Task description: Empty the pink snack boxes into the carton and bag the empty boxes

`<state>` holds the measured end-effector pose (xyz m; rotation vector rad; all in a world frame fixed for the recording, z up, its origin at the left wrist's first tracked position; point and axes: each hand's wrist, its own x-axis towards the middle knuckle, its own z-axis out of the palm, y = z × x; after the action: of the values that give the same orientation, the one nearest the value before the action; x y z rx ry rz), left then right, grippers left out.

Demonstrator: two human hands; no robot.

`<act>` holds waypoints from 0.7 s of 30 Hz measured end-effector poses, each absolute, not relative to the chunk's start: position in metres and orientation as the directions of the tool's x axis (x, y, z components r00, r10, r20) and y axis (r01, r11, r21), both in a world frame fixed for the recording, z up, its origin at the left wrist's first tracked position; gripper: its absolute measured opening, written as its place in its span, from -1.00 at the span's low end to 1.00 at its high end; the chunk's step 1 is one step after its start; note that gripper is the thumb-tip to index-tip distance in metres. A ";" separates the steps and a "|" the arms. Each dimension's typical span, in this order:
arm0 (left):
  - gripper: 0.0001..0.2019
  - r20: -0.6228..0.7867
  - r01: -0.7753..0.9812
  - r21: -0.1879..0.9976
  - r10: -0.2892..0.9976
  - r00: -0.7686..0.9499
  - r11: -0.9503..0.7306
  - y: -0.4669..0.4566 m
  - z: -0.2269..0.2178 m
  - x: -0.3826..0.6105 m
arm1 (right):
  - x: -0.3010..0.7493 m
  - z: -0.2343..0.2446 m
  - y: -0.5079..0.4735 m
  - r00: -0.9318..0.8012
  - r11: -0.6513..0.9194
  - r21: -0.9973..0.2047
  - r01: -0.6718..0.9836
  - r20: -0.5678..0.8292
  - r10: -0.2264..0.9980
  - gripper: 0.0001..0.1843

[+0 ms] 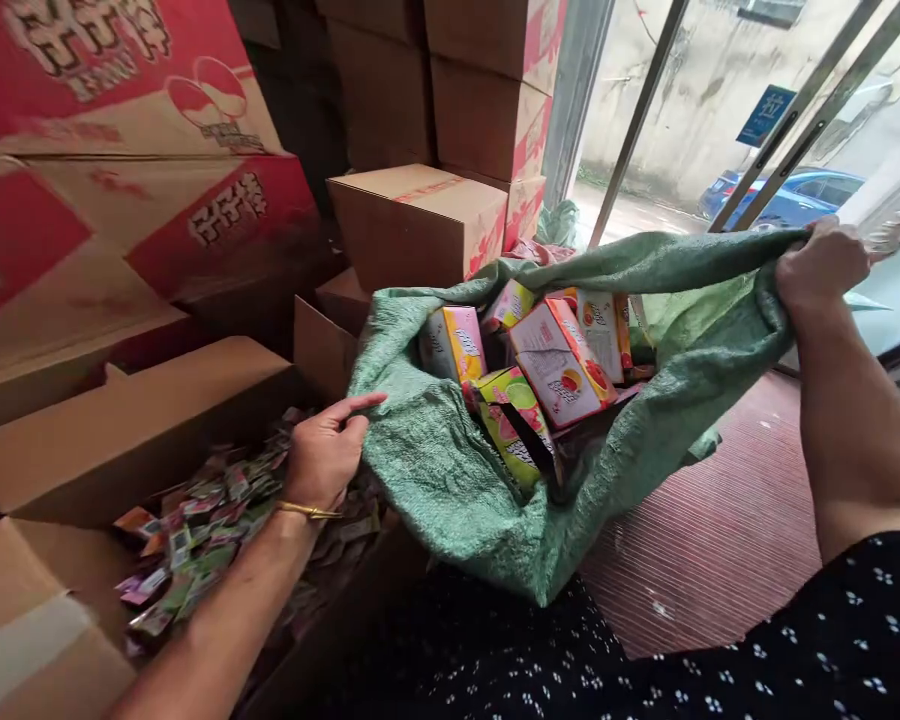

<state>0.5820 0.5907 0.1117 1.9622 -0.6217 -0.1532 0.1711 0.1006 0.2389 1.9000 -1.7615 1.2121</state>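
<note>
A green woven sack [450, 470] hangs wide-mouthed in front of me, with several small printed cartons inside, among them a white-and-red carton [551, 360] and a lime-green carton [514, 420]. My right hand [825, 265] is closed in a fist around the sack's rim at the far right and pulls it out sideways. At the sack's left edge is my left hand [322, 450], its index finger stretched out against the green fabric and its other fingers curled. I cannot tell how firmly that finger touches. A yellow bracelet circles the left wrist.
Below my left arm, an open cardboard box [142, 420] holds a heap of small colourful packets [217, 540]. Red-and-tan printed cartons [217, 220] are stacked at left, with a brown box [420, 215] behind the sack. A glass door [667, 130] stands beyond, over a reddish ribbed floor [705, 540].
</note>
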 end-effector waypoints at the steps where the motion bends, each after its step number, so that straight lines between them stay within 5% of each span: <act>1: -0.50 0.186 -0.376 0.869 -0.491 0.851 -0.321 0.589 0.117 0.580 | 0.189 0.231 0.118 -0.105 -0.223 -0.337 -0.915 0.730 -0.675 -0.06; 5: -0.57 0.267 -0.470 0.832 -0.529 0.805 -0.295 0.578 0.130 0.567 | 0.262 0.212 0.172 0.206 -0.527 -0.200 -0.826 0.763 -0.613 -0.31; 9: -0.64 0.392 -0.591 0.775 -0.563 0.728 -0.225 0.578 0.130 0.556 | 0.352 0.197 0.196 0.539 -0.711 -0.150 -0.687 0.552 -0.637 -0.56; 16: -0.69 0.528 -0.743 0.651 -0.611 0.590 -0.155 0.602 0.133 0.554 | 0.498 0.169 0.174 0.704 -0.734 -0.202 -0.649 0.206 -0.679 -0.47; 21: -0.68 0.566 -0.775 0.623 -0.622 0.541 -0.108 0.598 0.134 0.544 | 0.593 0.180 0.172 0.897 -0.897 -0.012 -0.442 0.018 -0.442 -0.47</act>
<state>0.5441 0.5981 0.1340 1.8114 -1.1556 0.1978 0.5928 0.1715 0.1803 3.0664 -0.7152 0.0315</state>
